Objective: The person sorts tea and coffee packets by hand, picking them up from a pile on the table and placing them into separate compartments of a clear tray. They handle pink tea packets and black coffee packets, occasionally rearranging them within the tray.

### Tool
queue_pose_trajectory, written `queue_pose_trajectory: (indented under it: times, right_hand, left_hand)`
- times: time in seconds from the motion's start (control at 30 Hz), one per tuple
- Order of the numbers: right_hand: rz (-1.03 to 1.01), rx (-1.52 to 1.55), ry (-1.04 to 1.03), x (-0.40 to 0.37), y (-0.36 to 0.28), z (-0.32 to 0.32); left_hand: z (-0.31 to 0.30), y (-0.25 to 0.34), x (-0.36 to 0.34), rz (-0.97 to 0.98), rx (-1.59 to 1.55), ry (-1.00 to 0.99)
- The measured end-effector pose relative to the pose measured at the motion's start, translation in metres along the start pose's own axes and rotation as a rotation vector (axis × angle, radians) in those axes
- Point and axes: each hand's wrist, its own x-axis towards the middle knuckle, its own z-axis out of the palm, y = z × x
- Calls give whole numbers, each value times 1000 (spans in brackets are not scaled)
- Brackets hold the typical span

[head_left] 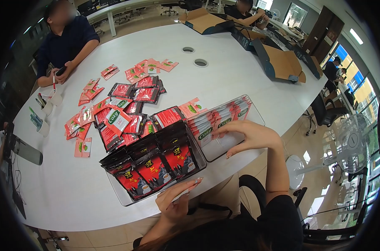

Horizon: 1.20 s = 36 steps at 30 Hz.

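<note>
My right hand [250, 136] reaches over a clear tray [263, 119] with upright rows of Cozy tea sachets [223, 118]. Its fingertips rest at the front sachets, and the thumb stands apart over the bare tray floor. My left hand [175, 198] is at the table's front edge, fingers stretched out and no held thing visible. Just beyond it, a second clear tray [127, 203] holds rows of black and red G7 coffee sachets [150, 169]. Behind the trays lies a loose heap of black-edged red sachets [146, 94] and Cozy sachets [116, 120].
Pink sachets [137, 73] lie scattered farther back. A grey bottle [29, 150] and pen cups [42, 127] line the left side. Opened cardboard boxes [278, 62] stand at the far right. A person [68, 42] sits across on the left; a fan [351, 142] is at right.
</note>
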Motion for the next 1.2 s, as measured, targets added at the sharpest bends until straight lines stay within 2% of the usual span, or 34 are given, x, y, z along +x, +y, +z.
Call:
queue_pose_trajectory:
  times: [0.27,0.5,0.6,0.67,0.83,0.87,0.93,1.03,1.07,1.2]
  right_hand:
    - [-7,26,25,-1,-1,1]
    - [55,-72,194,-4,-34,5]
    - [-259,-24,356,4,-59,27]
    - [-365,58,334,11,-85,41]
    - [-456,-5,367,21,-93,66]
    - [-464,5,379,22,-92,65]
    - [-430,25,414,19,-94,62]
    - [-384,103,476,3,-85,53]
    - [-366,110,522,-5,-78,50]
    - [-181,79,910,-38,-48,36]
  left_hand:
    - [0,-2,-2,-23,-33,-11]
    - [-4,2,2,-8,-11,-53]
    - [-6,3,7,40,62,-104]
    - [-3,0,3,18,71,-76]
    - [-4,-9,-12,-11,130,-99]
    - [-5,-6,-12,-71,124,-120]
    - [-5,2,-7,-188,91,-189]
    - [3,4,4,-17,112,-73]
    - [3,2,3,-23,100,-95]
    - [6,-1,5,36,142,-121]
